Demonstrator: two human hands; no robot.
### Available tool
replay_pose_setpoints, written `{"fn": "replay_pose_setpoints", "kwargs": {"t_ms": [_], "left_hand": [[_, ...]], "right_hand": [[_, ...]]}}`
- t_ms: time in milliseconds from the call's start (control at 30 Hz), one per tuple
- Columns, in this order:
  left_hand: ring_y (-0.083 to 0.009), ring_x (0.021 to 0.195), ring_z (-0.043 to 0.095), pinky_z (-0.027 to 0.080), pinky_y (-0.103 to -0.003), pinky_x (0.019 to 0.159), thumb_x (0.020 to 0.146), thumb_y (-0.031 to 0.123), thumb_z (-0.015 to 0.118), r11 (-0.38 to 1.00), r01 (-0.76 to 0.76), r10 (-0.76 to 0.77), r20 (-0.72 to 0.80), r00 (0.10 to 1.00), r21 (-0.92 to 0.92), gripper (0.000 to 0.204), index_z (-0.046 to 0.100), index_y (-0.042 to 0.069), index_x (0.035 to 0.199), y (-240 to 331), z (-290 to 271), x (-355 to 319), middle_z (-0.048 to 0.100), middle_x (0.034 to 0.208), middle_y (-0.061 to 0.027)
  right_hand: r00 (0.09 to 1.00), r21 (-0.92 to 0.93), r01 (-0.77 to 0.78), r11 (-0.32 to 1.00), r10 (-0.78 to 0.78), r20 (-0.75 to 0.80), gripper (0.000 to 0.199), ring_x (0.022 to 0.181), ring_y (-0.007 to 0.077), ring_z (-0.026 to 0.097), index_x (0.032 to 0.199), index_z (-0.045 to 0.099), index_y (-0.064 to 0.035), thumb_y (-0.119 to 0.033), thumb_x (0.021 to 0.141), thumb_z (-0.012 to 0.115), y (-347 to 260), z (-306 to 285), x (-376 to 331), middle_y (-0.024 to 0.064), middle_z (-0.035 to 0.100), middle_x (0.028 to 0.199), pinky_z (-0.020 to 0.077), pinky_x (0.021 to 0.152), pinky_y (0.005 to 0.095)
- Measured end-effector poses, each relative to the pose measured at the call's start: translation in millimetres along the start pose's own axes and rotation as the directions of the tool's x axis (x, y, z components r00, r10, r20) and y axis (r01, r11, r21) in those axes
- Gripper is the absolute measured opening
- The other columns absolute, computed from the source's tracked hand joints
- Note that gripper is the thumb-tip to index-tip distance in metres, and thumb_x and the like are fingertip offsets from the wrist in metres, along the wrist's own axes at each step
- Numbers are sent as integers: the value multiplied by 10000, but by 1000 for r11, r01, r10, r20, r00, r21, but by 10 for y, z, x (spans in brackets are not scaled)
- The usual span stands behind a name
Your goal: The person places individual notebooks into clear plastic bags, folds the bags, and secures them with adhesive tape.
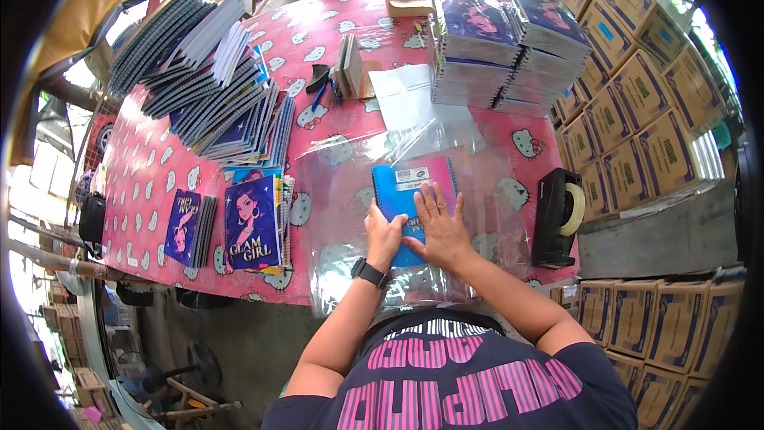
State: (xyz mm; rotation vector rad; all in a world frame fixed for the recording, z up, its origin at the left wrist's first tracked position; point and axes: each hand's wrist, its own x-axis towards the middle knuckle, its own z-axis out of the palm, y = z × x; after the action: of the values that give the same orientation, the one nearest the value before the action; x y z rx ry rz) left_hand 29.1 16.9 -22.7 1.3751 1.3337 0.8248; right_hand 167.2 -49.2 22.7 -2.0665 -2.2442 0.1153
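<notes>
A spiral notebook [390, 183] with a blue and pink cover lies in front of me, a white label near its far edge. Under and around it spreads a thin see-through plastic sheet [342, 255]. My left hand [383, 231] grips the notebook's left edge, thumb on top and the other fingers along the side. Flat on the right part of the cover rests my right hand [439, 231], its fingers spread. A pale sheet [410, 91] lies just beyond. To the right stands a black tape dispenser [555, 219] with a roll of tape.
Purple notebooks stand in tall stacks [477, 56] at the far right of the pink table [135, 215]. Fanned spiral notebooks [215, 103] cover the far left; smaller piles [255, 219] lie nearer. A pen holder [348, 72] stands mid-table. Cardboard boxes [637, 95] are stacked on the right.
</notes>
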Motion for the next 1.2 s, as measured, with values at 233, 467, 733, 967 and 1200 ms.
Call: {"fn": "replay_pose_setpoints", "kwargs": {"t_ms": [233,467,733,967,1200], "left_hand": [[-372,1219,357,271,-474,1030,862,311,569,534,-43,578,-327,748,844,532,487,-20,1270,-288,-570,174,460,1299,-233],[-294,1125,474,348,-448,962,755,158,672,590,-157,565,-266,781,792,268,663,76,1010,-176,-872,110,562,1171,-141],[-202,828,627,511,-303,713,702,46,731,908,286,-259,125,958,-307,653,420,-42,1269,-36,-1489,-26,609,993,-116],[-71,673,554,444,-191,553,770,12,722,740,98,86,238,967,-665,645,352,23,1299,261,-397,37,602,800,-33],[-84,662,537,469,-215,595,918,131,562,569,116,-6,137,991,-814,448,350,47,1304,311,-117,-96,548,779,-14]], "right_hand": [[1000,33,18,999,-17,-16,878,1414,316,38,1434,212,-14,-637,842,395,19,-40,-15,169,115,1518,71,1059,633],[999,45,28,999,-26,-47,893,1409,326,54,1429,216,-8,-654,836,385,31,-16,-32,175,132,1513,80,1056,636],[990,236,43,971,-11,-138,709,1325,358,217,1339,393,-98,-532,809,575,-60,-190,14,164,297,1415,222,1027,562],[994,909,-37,415,113,-11,321,656,190,596,706,678,-12,-322,758,744,1,-142,443,83,619,674,461,602,325],[968,908,-251,335,107,228,329,586,84,535,779,672,-3,-315,740,770,143,-243,422,37,621,649,434,538,262]]}}
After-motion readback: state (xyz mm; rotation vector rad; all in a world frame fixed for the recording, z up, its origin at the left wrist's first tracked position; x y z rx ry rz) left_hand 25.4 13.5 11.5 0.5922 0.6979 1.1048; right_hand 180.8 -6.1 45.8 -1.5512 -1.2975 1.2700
